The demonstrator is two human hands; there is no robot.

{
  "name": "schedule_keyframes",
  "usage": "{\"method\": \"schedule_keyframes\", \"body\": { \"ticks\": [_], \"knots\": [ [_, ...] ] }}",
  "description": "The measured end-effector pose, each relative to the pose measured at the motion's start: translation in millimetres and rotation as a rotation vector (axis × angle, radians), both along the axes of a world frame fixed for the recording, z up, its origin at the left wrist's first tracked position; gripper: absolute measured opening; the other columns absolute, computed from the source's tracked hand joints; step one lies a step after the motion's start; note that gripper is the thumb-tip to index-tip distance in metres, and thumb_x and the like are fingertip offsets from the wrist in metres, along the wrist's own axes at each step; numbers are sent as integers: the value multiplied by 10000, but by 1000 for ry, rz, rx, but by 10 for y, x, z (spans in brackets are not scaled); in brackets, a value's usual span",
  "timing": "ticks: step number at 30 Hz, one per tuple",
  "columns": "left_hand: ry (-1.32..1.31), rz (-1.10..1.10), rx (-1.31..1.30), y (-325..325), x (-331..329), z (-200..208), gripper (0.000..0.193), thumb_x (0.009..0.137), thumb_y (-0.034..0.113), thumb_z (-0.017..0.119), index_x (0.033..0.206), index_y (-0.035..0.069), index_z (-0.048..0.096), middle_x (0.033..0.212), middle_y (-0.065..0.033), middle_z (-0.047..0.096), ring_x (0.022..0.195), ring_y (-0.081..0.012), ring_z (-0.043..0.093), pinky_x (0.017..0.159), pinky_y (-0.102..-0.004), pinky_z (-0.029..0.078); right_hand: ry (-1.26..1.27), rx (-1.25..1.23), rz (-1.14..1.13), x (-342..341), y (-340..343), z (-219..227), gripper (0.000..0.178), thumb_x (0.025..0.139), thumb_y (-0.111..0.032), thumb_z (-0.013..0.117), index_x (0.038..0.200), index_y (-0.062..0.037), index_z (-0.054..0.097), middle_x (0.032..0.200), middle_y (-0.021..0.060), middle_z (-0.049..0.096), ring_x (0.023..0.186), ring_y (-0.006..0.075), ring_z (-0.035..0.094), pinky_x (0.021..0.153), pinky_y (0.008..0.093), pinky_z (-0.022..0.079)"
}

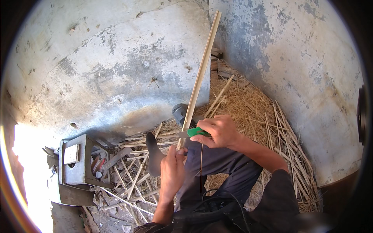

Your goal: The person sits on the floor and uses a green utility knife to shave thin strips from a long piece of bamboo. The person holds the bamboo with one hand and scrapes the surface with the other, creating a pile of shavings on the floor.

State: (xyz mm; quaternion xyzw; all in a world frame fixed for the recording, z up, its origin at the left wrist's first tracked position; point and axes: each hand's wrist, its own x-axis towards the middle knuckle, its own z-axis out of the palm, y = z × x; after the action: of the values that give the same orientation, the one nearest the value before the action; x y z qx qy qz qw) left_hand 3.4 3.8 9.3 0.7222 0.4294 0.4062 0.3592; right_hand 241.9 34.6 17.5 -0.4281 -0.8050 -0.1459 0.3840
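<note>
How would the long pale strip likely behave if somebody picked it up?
The pale strip is probably fairly stiff, as it runs straight beyond the left hand. It seems light for its length, being narrow.

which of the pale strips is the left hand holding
The long strip slanting upward: the left hand grips its lower end, while the other visible strips rest loose, unheld.

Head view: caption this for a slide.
Right hand holds a green-handled knife, its blade across a long pale strip gripped by the left hand.
</note>
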Motion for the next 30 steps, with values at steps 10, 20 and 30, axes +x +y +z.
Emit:
{"method": "schedule_keyframes", "body": {
  "ticks": [10,20,30],
  "knots": [
    [40,32,124,-21,13,-55,157,1129,93,554,1071,-51,583,775,-249,704,711,-468,706,619,-499,520,-36,38,-72,-12,-46,69,488,981,-591,738,841,-127,679,622,0,637,460,195,600,465,335,461],
    [88,50,87,-48,10,-82,121,1113,77,546,1065,-27,584,746,-246,682,722,-489,692,644,-521,524,50,87,-147,106,69,63,531,1007,-576,714,769,-102,685,581,29,620,461,176,604,454,341,448],
    [134,-39,-105,-215,-112,-241,90,1082,74,570,1076,-8,605,826,-256,701,806,-497,697,739,-522,540,250,-75,-313,641,235,116,503,1078,-535,638,886,-82,745,586,68,651,497,213,673,461,355,468]
  ]
}}
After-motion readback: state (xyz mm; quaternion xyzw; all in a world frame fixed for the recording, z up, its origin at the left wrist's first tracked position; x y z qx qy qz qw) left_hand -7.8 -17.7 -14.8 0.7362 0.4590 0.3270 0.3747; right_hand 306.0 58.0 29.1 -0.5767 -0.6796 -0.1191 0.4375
